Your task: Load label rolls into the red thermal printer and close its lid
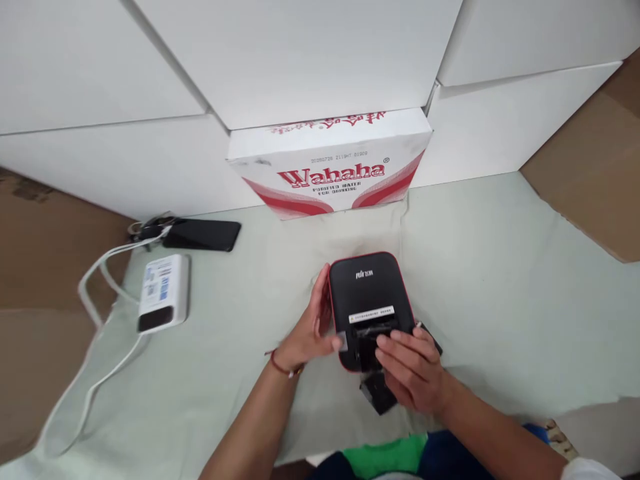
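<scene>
black device (370,287): on desk (500,267), near side of Wahaha box (333,173) | likely stiff, fairly light, smooth shell may slip; take both side edges | left hand (315,327): at its edge, thumb and fingers apart | right hand (420,370): fingers over front, can't tell if clamped

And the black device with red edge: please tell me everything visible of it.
The black device looks like flat, rounded matte plastic with a thin red edge. Its top bears pale lettering and a printed white strip; its near part is partly hidden. The left hand touches its left side, thumb by a grey square; the right hand covers its near right corner. It is face-up over the pale-green tabletop, before the Wahaha carton.
</scene>
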### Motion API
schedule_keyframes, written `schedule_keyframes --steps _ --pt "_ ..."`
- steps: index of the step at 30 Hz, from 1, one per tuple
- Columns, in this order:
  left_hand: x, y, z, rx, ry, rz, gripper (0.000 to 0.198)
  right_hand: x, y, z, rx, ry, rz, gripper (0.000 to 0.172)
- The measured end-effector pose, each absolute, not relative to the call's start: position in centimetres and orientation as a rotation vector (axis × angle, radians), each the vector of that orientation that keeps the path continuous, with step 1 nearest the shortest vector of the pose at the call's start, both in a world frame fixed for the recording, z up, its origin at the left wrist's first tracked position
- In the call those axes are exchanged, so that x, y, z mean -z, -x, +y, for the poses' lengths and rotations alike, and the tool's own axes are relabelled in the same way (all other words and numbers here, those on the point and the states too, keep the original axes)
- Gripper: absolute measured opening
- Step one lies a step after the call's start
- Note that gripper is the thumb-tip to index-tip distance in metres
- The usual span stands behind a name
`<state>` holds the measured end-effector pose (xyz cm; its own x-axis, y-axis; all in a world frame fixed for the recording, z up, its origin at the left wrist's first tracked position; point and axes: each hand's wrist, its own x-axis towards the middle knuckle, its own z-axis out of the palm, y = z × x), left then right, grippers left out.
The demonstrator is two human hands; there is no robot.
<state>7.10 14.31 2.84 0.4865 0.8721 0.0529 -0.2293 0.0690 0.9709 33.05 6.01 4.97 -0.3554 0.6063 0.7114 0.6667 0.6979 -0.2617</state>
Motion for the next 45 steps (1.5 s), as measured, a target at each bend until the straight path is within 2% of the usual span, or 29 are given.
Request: schedule_keyframes --steps 8,13,18,27,35,40,45 --pt "-5.1 -7.2 13.1 -0.965 -1.236 0.695 0.12 -6.6 -33.9 5.4 0.029 0.959 -2.135 0.035" --pt "-4.2 -7.4 13.6 -0.962 -1.187 0.722 0.12 -6.1 -32.9 5.7 -0.006 1.007 -2.021 0.034" --pt "-3.3 -7.6 13.8 -0.983 -1.166 0.708 0.118 -5.8 -32.6 5.6 0.076 1.021 -2.042 0.04" --pt "-3.4 -7.7 13.4 -0.962 -1.104 0.665 0.125 -5.6 -33.2 5.2 0.047 0.994 -2.044 0.03" --pt "-2.6 -8.2 14.0 -0.99 -1.137 0.621 0.122 -6.2 -33.0 5.4 0.101 1.046 -2.046 0.045" --pt "-1.8 -8.7 14.6 -1.017 -1.155 0.555 0.113 -8.1 -32.9 6.8 0.072 0.985 -2.084 0.03" --pt "-2.5 -8.9 15.4 -1.04 -1.04 0.574 0.112 -13.5 -34.6 9.7 -0.344 0.874 -2.277 0.012"
